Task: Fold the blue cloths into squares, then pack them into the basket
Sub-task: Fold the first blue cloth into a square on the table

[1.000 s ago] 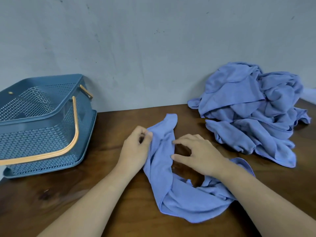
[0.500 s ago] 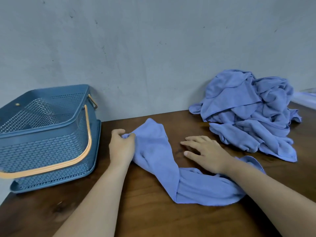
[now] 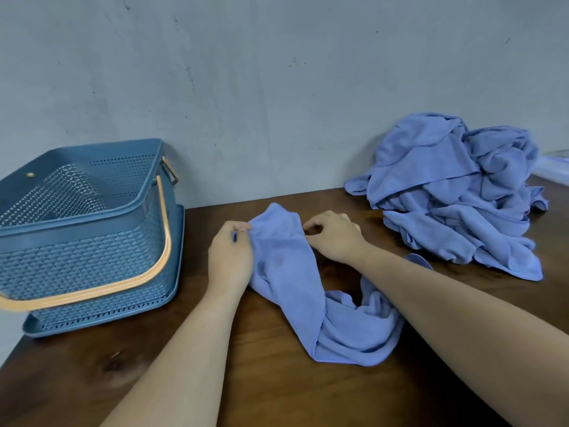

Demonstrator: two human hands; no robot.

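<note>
Blue cloths in a rumpled pile (image 3: 446,186) rest on a dark brown wooden table (image 3: 277,392), well to the right of a perforated blue plastic basket (image 3: 92,251) and against the grey wall. The basket stands on the same table, its orange handle (image 3: 123,285) folded down over the near side. Between basket and pile, nearer the basket, one loose blue cloth (image 3: 286,269) lies twisted and unfolded. On the basket side, the left hand (image 3: 229,260) pinches its far corner. The right hand (image 3: 334,238), fingers curled, pinches the opposite edge.
</note>
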